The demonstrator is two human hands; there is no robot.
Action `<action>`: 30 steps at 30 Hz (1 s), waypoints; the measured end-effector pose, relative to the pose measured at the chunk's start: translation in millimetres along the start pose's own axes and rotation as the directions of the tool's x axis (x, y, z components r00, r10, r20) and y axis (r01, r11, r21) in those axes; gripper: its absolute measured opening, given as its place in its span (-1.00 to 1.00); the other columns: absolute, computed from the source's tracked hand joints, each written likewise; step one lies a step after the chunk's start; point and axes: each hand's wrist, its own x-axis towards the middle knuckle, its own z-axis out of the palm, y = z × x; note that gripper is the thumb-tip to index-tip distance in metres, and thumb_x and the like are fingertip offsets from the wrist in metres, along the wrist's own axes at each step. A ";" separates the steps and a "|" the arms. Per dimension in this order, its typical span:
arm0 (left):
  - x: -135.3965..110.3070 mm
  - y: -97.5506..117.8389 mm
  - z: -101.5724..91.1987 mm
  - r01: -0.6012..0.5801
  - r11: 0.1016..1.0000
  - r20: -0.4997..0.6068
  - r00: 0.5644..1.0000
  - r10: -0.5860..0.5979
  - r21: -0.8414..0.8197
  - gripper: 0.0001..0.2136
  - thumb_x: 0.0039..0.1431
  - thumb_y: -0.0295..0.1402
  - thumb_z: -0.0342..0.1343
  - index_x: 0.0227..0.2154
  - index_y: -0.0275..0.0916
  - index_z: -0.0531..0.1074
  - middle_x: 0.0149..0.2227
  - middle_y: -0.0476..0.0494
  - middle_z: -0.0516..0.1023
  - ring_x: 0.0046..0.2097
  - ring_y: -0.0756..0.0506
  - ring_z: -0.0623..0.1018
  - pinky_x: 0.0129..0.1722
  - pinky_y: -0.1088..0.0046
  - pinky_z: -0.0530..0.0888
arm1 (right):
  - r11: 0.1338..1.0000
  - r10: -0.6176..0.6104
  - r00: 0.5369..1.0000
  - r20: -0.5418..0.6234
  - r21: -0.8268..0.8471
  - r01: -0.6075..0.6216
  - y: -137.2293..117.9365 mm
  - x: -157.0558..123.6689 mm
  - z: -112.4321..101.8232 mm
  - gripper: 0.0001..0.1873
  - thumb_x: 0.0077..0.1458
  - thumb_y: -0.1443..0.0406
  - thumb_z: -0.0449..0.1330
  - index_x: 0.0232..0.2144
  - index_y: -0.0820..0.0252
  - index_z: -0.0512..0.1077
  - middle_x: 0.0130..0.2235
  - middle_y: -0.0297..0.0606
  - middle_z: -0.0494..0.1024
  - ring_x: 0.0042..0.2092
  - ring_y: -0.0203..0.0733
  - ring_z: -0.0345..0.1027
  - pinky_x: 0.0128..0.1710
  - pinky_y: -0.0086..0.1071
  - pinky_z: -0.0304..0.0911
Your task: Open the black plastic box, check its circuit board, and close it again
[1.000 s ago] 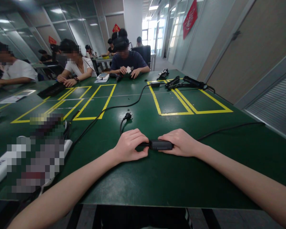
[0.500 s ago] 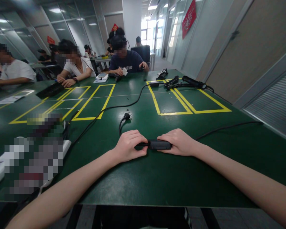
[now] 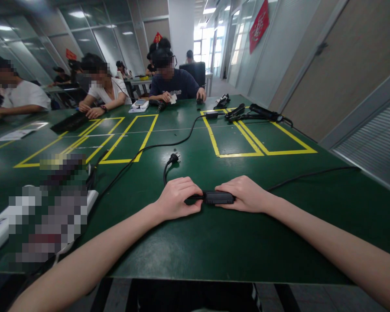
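A black power adapter point(image 3: 218, 197) lies flat on the green table point(image 3: 214, 242), close to the near edge. My right hand point(image 3: 245, 194) grips its right end, fingers curled over it. Curled shut, my left hand point(image 3: 178, 198) pinches the cable plug at the adapter's left end. A black cord runs from under my left hand to a mains plug point(image 3: 173, 158) lying just beyond. Another thin cable point(image 3: 312, 175) leads off to the right from under my right hand.
A white power strip point(image 3: 0, 225) and blurred items sit at the near left. A long black cable point(image 3: 156, 146) crosses the yellow-taped boxes toward adapters and black devices point(image 3: 263, 112) at the far right. Several people sit working along the far and left edges.
My hands and the adapter have stayed put. The person at the far end has shifted both hands on the table.
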 end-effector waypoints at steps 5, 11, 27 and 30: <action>0.4 -1.2 -3.3 -0.015 0.999 0.046 0.999 0.014 0.030 -0.92 0.24 -0.40 0.14 -0.29 -0.23 0.53 -0.33 -0.12 0.68 -0.32 -0.07 0.61 -0.27 0.40 0.56 | 1.000 -0.008 1.000 0.004 -0.028 0.008 -1.1 0.9 -1.1 -0.58 0.41 0.02 0.08 -0.23 0.20 0.55 -0.37 -0.22 0.66 -0.39 -0.17 0.54 -0.37 -0.37 0.20; 1.5 -5.3 -5.2 -0.068 0.993 0.029 0.997 0.066 0.092 -0.92 0.26 -0.39 0.13 -0.31 -0.22 0.51 -0.35 -0.09 0.67 -0.33 -0.06 0.61 -0.32 0.42 0.51 | 1.000 -0.005 1.000 -0.006 -0.008 0.005 -2.9 1.0 -2.5 -0.59 0.41 0.02 0.09 -0.23 0.19 0.55 -0.38 -0.23 0.65 -0.39 -0.18 0.53 -0.37 -0.38 0.19; 2.7 -3.0 -6.2 -0.109 0.994 -0.032 0.994 0.109 0.013 -0.95 0.23 -0.47 0.16 -0.28 -0.26 0.51 -0.33 -0.12 0.68 -0.36 -0.05 0.61 -0.32 0.43 0.53 | 0.999 -0.005 1.000 -0.013 0.032 0.005 -3.9 1.6 -4.0 -0.59 0.40 0.01 0.10 -0.21 0.18 0.56 -0.38 -0.24 0.65 -0.40 -0.19 0.52 -0.36 -0.39 0.22; 1.3 -3.5 -6.3 -0.093 0.996 -0.011 0.996 0.093 0.007 -0.94 0.26 -0.45 0.15 -0.27 -0.24 0.52 -0.33 -0.12 0.68 -0.37 -0.04 0.61 -0.31 0.44 0.55 | 0.999 -0.008 1.000 -0.007 0.034 0.008 -4.1 1.6 -4.6 -0.57 0.40 -0.01 0.09 -0.21 0.17 0.56 -0.38 -0.24 0.65 -0.40 -0.19 0.52 -0.37 -0.39 0.21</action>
